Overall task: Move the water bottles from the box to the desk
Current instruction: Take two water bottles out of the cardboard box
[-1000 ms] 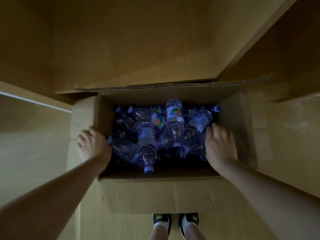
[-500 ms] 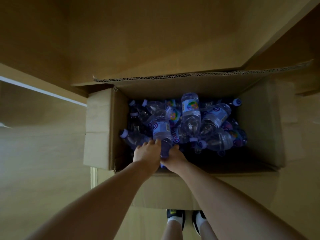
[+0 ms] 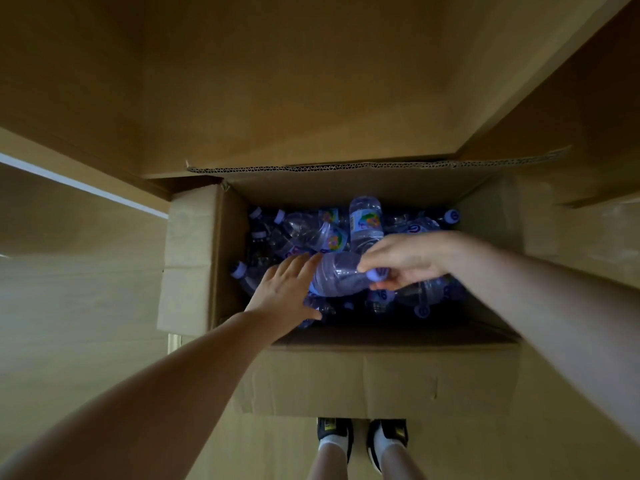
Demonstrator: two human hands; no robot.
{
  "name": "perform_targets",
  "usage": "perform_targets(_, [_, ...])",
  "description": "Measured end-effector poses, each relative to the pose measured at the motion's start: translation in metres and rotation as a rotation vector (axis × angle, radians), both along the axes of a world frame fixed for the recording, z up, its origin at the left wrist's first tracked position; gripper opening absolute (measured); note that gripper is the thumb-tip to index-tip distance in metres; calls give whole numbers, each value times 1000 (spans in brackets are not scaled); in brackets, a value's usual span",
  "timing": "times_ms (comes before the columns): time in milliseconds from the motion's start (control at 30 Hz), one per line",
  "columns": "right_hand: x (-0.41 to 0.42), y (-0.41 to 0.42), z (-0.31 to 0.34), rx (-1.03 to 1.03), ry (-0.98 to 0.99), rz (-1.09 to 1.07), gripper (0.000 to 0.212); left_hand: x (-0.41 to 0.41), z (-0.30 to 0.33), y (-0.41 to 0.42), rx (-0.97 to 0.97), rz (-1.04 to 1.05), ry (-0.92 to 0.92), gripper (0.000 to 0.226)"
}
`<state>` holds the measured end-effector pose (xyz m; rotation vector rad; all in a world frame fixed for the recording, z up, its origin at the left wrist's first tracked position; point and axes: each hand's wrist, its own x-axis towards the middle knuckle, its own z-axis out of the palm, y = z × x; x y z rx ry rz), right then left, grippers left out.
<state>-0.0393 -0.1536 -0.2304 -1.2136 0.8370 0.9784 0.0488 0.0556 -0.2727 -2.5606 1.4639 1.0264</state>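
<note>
Currently, head view: my right hand [image 3: 407, 263] pinches the cap end of one water bottle [image 3: 337, 277], lifted sideways just above the pile [image 3: 349, 237] in the cardboard box [image 3: 346, 379], toward its near-left corner. My left hand [image 3: 285, 289] lies flat with straight fingers against the bottle's base, gripping nothing. Risk, as I judge it: a cap-only pinch could let the bottle swing or slip back into the pile. Desk not identifiable in the dim light.

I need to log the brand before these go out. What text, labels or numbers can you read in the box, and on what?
Nothing reads as words.
Bottle labels: colourful print, too blurred to read.
Purple caps: a round logo mark, no legible letters.
Cardboard box: no print visible.
</note>
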Motion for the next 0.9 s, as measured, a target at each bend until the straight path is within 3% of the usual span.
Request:
perform_targets(100, [4,-30,23,140,48,39,17,-7,11,-14,-141,57,60,111])
perform_targets(200, [7,-42,35,197,88,75,11,-18,16,-23,-188,221,134,98])
perform_targets(400, [0,-7,5,-166,-7,-283,28,-42,5,-28,-93,1005,625,66])
perform_targets(500, [-7,23,-17,-393,-93,-160,17,-42,3,-25,-203,1344,820,70])
perform_targets(567, [-13,35,-31,-484,-70,-32,24,-38,0,-23,-229,1492,899,71])
perform_targets(700, [-24,40,-61,-627,-39,-22,13,-25,-8,-21,-223,1566,876,63])
perform_targets(900, [-9,22,-91,-822,-53,-70,42,-8,-23,-22,-141,1433,830,63])
